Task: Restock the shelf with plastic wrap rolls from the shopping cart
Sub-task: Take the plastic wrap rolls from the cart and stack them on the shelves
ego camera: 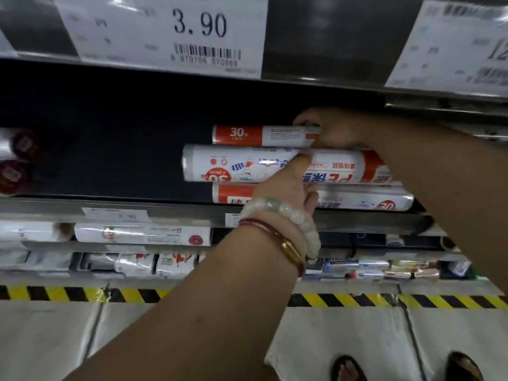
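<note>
Hands [286, 185] [338, 133] on stacked rolls [247, 163]

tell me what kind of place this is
Most likely a supermarket aisle. A price tag reading 3.90 with a barcode hangs on the shelf edge, packaged plastic wrap rolls lie stacked there, and more wrapped goods fill the lower shelves.

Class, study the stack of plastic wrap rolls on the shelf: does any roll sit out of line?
Yes. The middle roll juts further left than the top roll and bottom roll; its print is upside down.
</note>
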